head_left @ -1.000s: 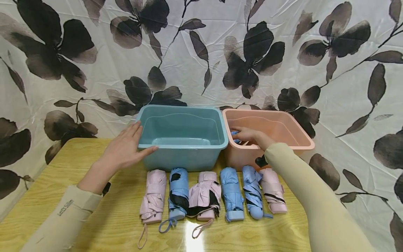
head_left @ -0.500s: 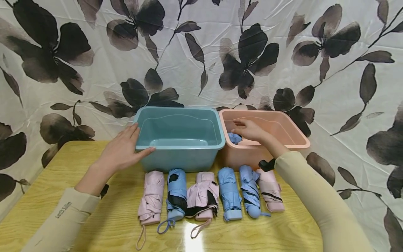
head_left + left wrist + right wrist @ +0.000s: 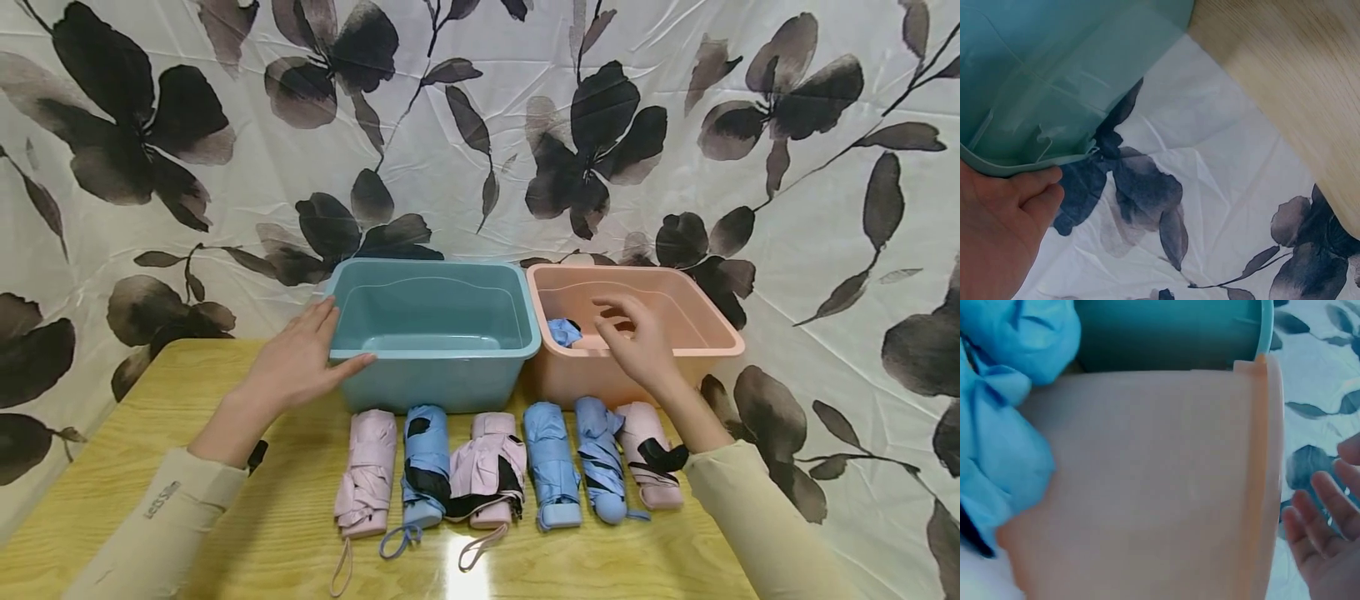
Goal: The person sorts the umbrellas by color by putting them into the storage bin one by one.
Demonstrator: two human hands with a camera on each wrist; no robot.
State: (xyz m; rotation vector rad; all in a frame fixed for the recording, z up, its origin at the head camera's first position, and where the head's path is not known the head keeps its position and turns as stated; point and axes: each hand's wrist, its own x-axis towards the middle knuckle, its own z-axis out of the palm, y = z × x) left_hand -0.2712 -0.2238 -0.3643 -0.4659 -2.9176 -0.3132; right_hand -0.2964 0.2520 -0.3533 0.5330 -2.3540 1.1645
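My left hand [image 3: 326,346] rests on the front left corner of an empty teal bin [image 3: 435,379]. Its fingers lie along the side and its thumb along the front rim. In the left wrist view the fingers [image 3: 1035,187] touch the teal bin's rim [image 3: 997,165]. My right hand [image 3: 622,329] hovers with loose, spread fingers over the front rim of the pink bin [image 3: 697,321] and holds nothing. A folded blue umbrella [image 3: 562,332] lies inside the pink bin at its left end. The right wrist view shows the pink bin's wall [image 3: 1147,475], blue umbrella fabric [image 3: 1004,425] and my right hand's fingers [image 3: 1322,525].
Several folded umbrellas lie in a row on the wooden table [image 3: 150,450] in front of the bins, pink [image 3: 365,471] at the left end, blue [image 3: 551,462] in the middle, pink [image 3: 648,475] at the right end. A flower-print cloth [image 3: 480,125] hangs behind.
My right hand has lifted out of the pink bin and drawn back over its front rim, leaving the blue umbrella inside. The left hand has stayed on the teal bin.
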